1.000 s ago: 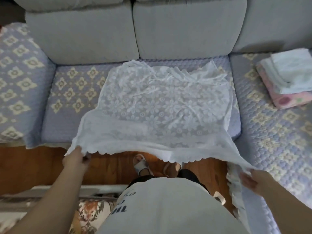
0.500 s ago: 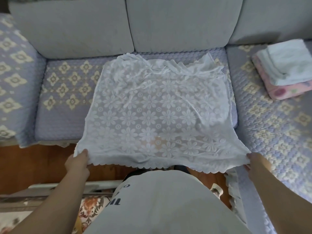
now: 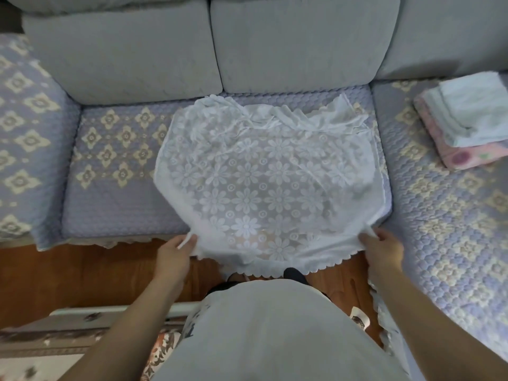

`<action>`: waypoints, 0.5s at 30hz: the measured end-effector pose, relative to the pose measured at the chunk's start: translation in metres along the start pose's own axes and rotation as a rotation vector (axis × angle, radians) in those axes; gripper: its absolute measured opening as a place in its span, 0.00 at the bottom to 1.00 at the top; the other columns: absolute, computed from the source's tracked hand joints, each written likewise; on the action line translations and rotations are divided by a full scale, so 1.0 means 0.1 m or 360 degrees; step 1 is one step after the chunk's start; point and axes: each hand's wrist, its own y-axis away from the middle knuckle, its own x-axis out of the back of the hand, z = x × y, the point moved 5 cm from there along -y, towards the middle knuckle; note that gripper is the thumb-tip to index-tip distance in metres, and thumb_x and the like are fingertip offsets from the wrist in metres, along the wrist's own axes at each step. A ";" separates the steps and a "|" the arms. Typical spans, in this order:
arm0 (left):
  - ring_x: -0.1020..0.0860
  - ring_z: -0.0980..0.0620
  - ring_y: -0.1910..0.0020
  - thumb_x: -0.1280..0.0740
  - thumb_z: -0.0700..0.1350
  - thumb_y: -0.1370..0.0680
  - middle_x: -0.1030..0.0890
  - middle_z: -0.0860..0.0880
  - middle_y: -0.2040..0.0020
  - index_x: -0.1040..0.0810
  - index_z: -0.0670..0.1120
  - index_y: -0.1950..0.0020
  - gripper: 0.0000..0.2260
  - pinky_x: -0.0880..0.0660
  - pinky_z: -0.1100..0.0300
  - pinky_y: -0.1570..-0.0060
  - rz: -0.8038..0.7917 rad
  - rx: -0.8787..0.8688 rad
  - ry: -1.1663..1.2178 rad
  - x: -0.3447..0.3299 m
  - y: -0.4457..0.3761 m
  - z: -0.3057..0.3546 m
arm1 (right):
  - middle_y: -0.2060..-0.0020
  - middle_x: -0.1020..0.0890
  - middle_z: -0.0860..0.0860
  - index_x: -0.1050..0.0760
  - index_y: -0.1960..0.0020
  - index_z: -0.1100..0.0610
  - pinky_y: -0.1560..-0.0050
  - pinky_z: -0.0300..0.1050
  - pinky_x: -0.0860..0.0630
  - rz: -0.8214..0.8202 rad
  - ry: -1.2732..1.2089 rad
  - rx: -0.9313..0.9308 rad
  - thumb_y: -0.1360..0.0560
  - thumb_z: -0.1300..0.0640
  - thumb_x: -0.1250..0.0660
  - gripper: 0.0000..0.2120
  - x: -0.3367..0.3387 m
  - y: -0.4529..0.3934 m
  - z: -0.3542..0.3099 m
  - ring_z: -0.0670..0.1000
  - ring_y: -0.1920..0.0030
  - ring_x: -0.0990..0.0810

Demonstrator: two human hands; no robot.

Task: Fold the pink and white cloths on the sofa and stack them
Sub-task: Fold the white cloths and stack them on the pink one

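Left hand (image 3: 176, 250) and right hand (image 3: 380, 247) each pinched a near corner of the lace cloth (image 3: 264, 185), which stretched away over the sofa (image 3: 121, 160).

A big grey sofa (image 3: 214, 50) is seen from above, with soft back cushions (image 3: 302, 42) set side by side. The seats are covered by a purple quilted cover (image 3: 115, 166) with cream flower shapes sewn on it. The same cover is laid over the armrest (image 3: 24, 138) and over the seat at the side. A brown wooden floor (image 3: 82, 273) is seen below the sofa. A flowery mat (image 3: 162, 350) is laid on the floor. The room is lit softly.
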 end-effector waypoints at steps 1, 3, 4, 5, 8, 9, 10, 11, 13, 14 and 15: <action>0.16 0.44 0.53 0.32 0.44 0.19 0.14 0.46 0.56 0.16 0.44 0.49 0.06 0.21 0.55 0.57 -0.0118 -0.0008 0.0019 -0.15 0.08 0.06 | 0.54 0.15 0.55 0.17 0.46 0.55 0.53 0.54 0.19 -0.0131 0.0022 0.0075 0.28 0.63 0.28 0.11 -0.19 0.14 -0.09 0.60 0.50 0.16; 0.15 0.44 0.52 0.35 0.45 0.17 0.13 0.46 0.53 0.16 0.44 0.47 0.09 0.18 0.53 0.56 -0.0337 -0.0008 0.0020 -0.46 0.26 0.19 | 0.56 0.15 0.53 0.17 0.50 0.52 0.47 0.55 0.19 -0.0356 -0.0011 0.0170 0.26 0.63 0.28 0.09 -0.46 0.43 -0.22 0.56 0.52 0.16; 0.15 0.43 0.51 0.36 0.47 0.17 0.13 0.46 0.52 0.16 0.44 0.45 0.10 0.17 0.49 0.52 -0.0400 -0.0013 -0.0006 -0.60 0.35 0.27 | 0.56 0.14 0.53 0.17 0.51 0.51 0.47 0.56 0.19 -0.0445 -0.0040 0.0222 0.26 0.62 0.28 0.07 -0.59 0.58 -0.27 0.56 0.52 0.16; 0.15 0.42 0.50 0.37 0.49 0.17 0.13 0.46 0.51 0.16 0.45 0.45 0.12 0.18 0.44 0.49 -0.0455 -0.0026 -0.0021 -0.72 0.39 0.34 | 0.56 0.14 0.54 0.17 0.52 0.50 0.47 0.60 0.18 -0.0534 -0.0080 0.0255 0.27 0.60 0.27 0.06 -0.70 0.69 -0.30 0.58 0.52 0.15; 0.16 0.46 0.51 0.40 0.52 0.16 0.14 0.48 0.53 0.18 0.47 0.50 0.14 0.18 0.55 0.54 -0.0543 -0.0081 -0.0065 -0.96 0.55 0.66 | 0.58 0.14 0.51 0.16 0.52 0.52 0.50 0.52 0.18 -0.0671 -0.0075 0.0448 0.28 0.61 0.27 0.06 -1.02 0.98 -0.52 0.50 0.55 0.16; 0.16 0.48 0.52 0.41 0.52 0.15 0.15 0.48 0.53 0.18 0.48 0.50 0.15 0.19 0.61 0.58 -0.0603 -0.0082 -0.0044 -1.02 0.61 0.76 | 0.59 0.14 0.48 0.16 0.52 0.54 0.53 0.43 0.20 -0.0704 -0.0042 0.0542 0.27 0.63 0.27 0.06 -1.10 1.06 -0.59 0.44 0.58 0.17; 0.15 0.49 0.52 0.42 0.52 0.15 0.14 0.47 0.52 0.18 0.47 0.48 0.15 0.19 0.62 0.59 -0.0657 -0.0074 -0.0029 -1.07 0.65 0.83 | 0.59 0.14 0.46 0.16 0.52 0.56 0.55 0.37 0.23 -0.0746 -0.0014 0.0617 0.26 0.64 0.28 0.06 -1.18 1.15 -0.64 0.40 0.59 0.19; 0.15 0.49 0.52 0.43 0.52 0.15 0.14 0.47 0.51 0.18 0.46 0.46 0.17 0.19 0.61 0.55 -0.0714 -0.0074 -0.0023 -1.10 0.67 0.87 | 0.59 0.14 0.46 0.16 0.51 0.57 0.57 0.32 0.25 -0.0793 -0.0013 0.0668 0.25 0.65 0.28 0.06 -1.24 1.23 -0.69 0.38 0.60 0.19; 0.15 0.49 0.49 0.44 0.52 0.14 0.14 0.46 0.49 0.18 0.44 0.42 0.18 0.19 0.56 0.48 -0.0766 -0.0144 -0.0006 -1.09 0.72 0.95 | 0.55 0.14 0.45 0.15 0.49 0.57 0.57 0.28 0.26 -0.0840 -0.0011 0.0738 0.23 0.63 0.30 0.07 -1.34 1.38 -0.77 0.36 0.58 0.19; 0.15 0.48 0.47 0.44 0.50 0.14 0.14 0.45 0.48 0.18 0.42 0.41 0.18 0.19 0.54 0.45 -0.0796 -0.0175 0.0022 -1.08 0.73 0.95 | 0.53 0.14 0.45 0.15 0.47 0.55 0.56 0.28 0.26 -0.0836 0.0005 0.0757 0.22 0.62 0.31 0.08 -1.37 1.42 -0.79 0.37 0.55 0.18; 0.16 0.47 0.45 0.43 0.48 0.14 0.14 0.44 0.48 0.18 0.41 0.41 0.17 0.20 0.52 0.43 -0.0829 -0.0186 0.0061 -1.06 0.74 0.94 | 0.51 0.15 0.46 0.15 0.46 0.53 0.53 0.30 0.25 -0.0830 0.0017 0.0777 0.21 0.61 0.33 0.09 -1.39 1.45 -0.79 0.39 0.52 0.18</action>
